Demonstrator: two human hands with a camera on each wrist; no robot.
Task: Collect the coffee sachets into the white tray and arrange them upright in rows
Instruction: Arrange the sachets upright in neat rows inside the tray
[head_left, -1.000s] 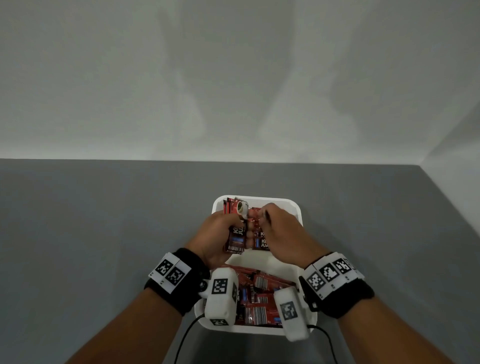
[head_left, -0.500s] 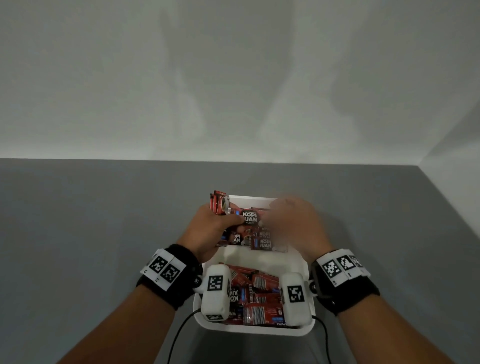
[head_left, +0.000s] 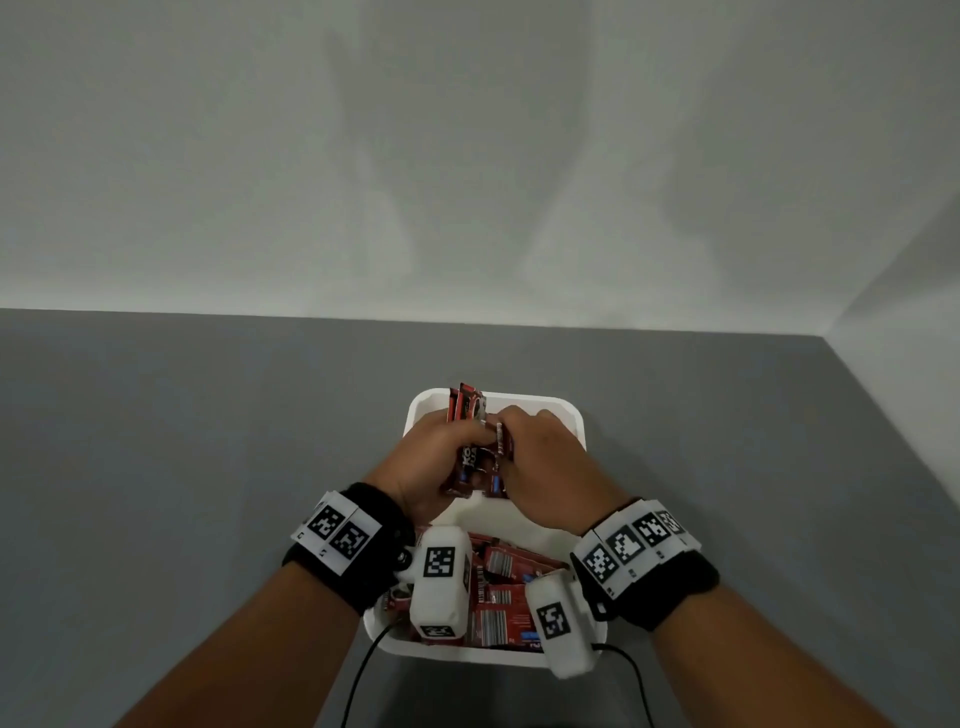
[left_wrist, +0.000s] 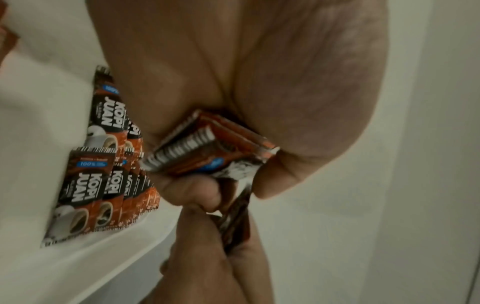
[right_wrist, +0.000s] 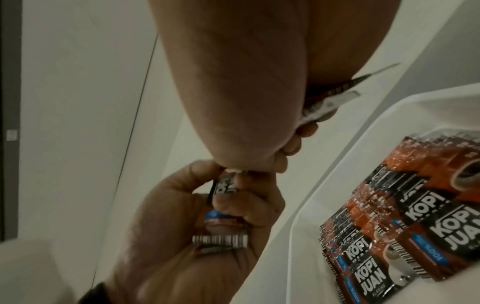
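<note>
A white tray (head_left: 574, 415) lies on the grey table. At its far left stand upright red and black coffee sachets (head_left: 467, 406), seen as rows in the left wrist view (left_wrist: 103, 176) and the right wrist view (right_wrist: 405, 226). My left hand (head_left: 470, 441) grips a small stack of sachets (left_wrist: 207, 152) above the tray's far half. My right hand (head_left: 511, 431) meets it and pinches one sachet (left_wrist: 236, 214) at the stack's edge. Loose sachets (head_left: 506, 597) lie flat in a heap at the tray's near end.
The grey table (head_left: 208, 467) runs wide to the left and right of the tray. A white wall (head_left: 467, 182) closes the far side and a side wall (head_left: 914, 353) the right. A black cable (head_left: 363, 675) hangs from the wrist camera at the tray's near edge.
Half a second ago both hands were spread at the tray's far rim with sachets held flat; now they are drawn together nearer me, the stack on edge between them.
</note>
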